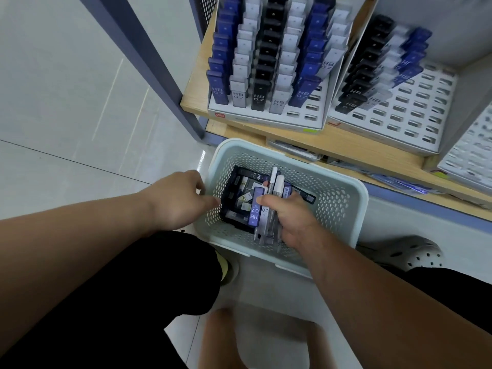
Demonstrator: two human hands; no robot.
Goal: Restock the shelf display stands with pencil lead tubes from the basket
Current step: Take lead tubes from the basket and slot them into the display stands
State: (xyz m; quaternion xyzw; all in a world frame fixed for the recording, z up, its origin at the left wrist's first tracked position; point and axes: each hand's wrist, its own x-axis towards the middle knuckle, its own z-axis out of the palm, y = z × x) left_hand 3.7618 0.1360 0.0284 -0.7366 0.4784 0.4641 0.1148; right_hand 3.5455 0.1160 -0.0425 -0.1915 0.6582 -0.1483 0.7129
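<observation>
Inside the basket (356, 198), the right hand (291, 218) has its fingers curled round a bundle of pencil lead tubes (257, 210), blue, white and clear, held over the loose tubes (239, 199) on the basket's bottom. At the basket's left wall the left hand (175, 201) pinches the rim, thumb inside. Beyond the basket, on the wooden shelf (332, 144), a nearly full display stand (266, 119) sits directly behind it. A second stand (415, 110), mostly bare slots, sits just beside that one, further right.
</observation>
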